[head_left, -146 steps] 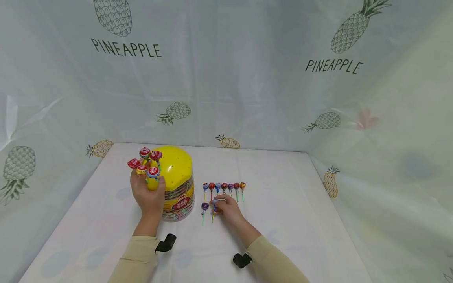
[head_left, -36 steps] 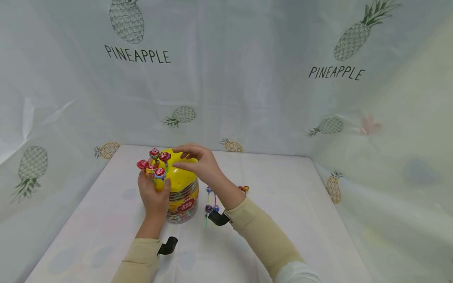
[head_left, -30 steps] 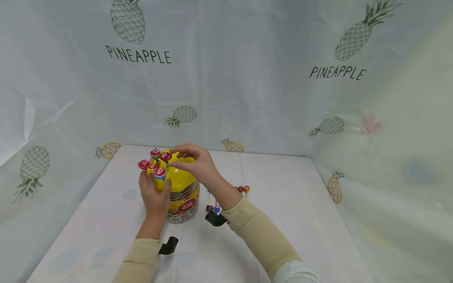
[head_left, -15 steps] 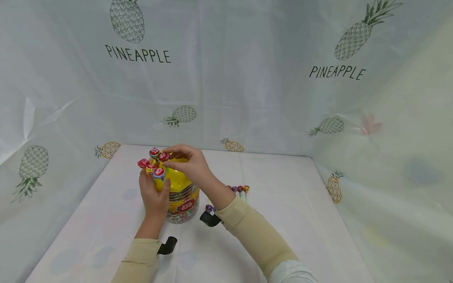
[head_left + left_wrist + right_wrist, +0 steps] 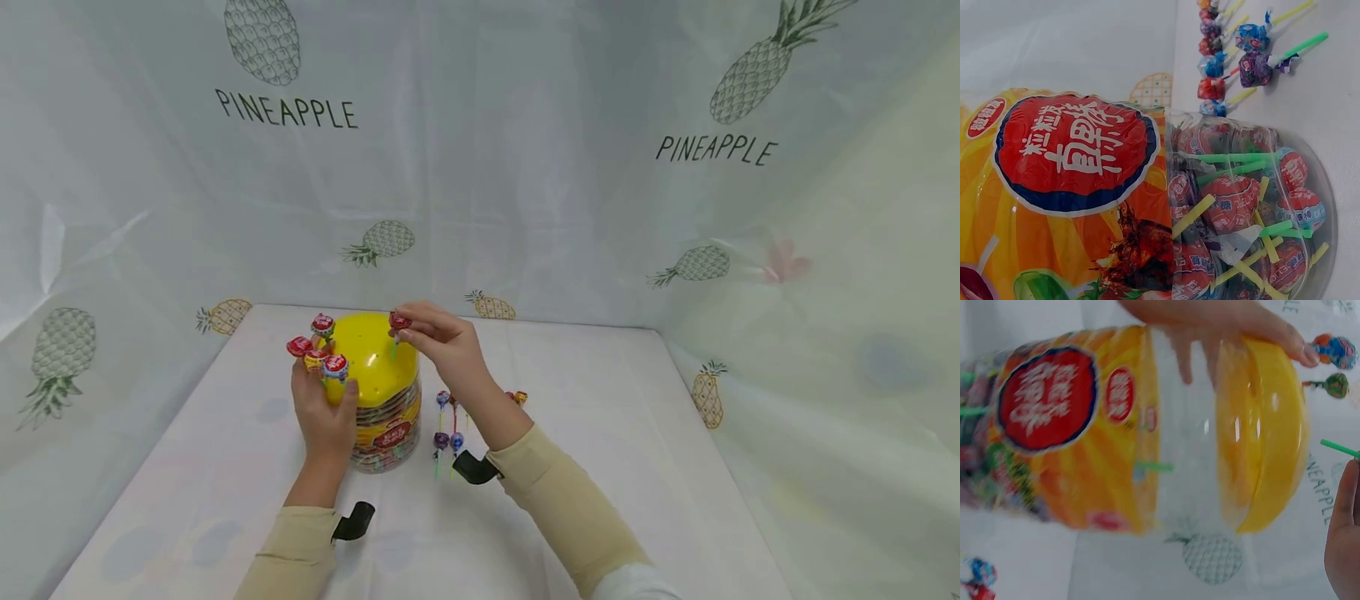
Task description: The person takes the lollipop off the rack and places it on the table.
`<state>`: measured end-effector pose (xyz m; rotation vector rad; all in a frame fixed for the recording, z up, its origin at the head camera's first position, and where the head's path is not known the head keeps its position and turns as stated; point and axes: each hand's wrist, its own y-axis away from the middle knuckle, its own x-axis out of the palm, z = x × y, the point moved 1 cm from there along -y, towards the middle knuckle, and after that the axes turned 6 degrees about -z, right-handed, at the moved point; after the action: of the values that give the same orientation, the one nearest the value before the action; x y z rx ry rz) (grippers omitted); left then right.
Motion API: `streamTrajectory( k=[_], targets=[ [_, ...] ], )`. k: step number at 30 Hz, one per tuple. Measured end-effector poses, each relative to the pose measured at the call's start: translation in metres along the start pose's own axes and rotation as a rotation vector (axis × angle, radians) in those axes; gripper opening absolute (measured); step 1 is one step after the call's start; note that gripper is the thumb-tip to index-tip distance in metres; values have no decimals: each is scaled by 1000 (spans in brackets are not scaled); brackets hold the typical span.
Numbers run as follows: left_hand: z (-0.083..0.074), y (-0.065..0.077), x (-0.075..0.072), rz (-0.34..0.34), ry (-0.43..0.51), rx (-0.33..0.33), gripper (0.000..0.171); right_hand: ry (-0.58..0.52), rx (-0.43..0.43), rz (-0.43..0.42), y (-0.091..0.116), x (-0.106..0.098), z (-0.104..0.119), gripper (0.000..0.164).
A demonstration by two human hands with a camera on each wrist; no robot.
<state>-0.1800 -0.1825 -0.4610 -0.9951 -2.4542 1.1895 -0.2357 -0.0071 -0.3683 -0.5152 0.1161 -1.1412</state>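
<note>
My left hand [image 5: 324, 417] grips the left side of a clear plastic candy jar [image 5: 384, 437] near its domed yellow lid [image 5: 371, 354]. Several wrapped lollipops [image 5: 335, 367] stick up at the lid's left side, above that hand; their stick ends are hidden. To the right of the lid's top, my right hand [image 5: 453, 346] pinches a red-wrapped lollipop [image 5: 400, 321], its green stick [image 5: 1338, 447] pointing down. The left wrist view shows the jar's label [image 5: 1075, 153] and many lollipops inside, but no hand.
Right of the jar, lollipops lie on the white table [image 5: 600, 433]. A back row, partly behind my right arm, ends with an orange one [image 5: 521, 398]. In front lie a purple lollipop [image 5: 441, 440] and a blue one [image 5: 457, 442]. A pineapple-print curtain [image 5: 525, 183] surrounds the table.
Earlier my right hand set a blue lollipop down in the front row. It then reached to the lid, took a red lollipop and moved right with it. My left hand stayed at the jar.
</note>
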Motion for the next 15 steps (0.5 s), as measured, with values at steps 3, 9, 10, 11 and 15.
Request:
streamTrajectory(
  k=[3, 9, 10, 11, 15],
  targets=[
    [-2, -2, 1, -15, 22, 9, 79, 15, 18, -13, 8, -18, -5, 28],
    [-3, -2, 2, -20, 33, 4, 80, 52, 97, -61, 28, -53, -24, 27],
    [-3, -2, 2, -19, 37, 5, 80, 63, 109, -72, 32, -57, -27, 27],
    [-3, -2, 2, -21, 44, 5, 81, 75, 123, -83, 35, -62, -31, 27],
    [-4, -2, 2, -19, 64, -4, 80, 135, 199, -121, 50, -78, -44, 31]
  ],
)
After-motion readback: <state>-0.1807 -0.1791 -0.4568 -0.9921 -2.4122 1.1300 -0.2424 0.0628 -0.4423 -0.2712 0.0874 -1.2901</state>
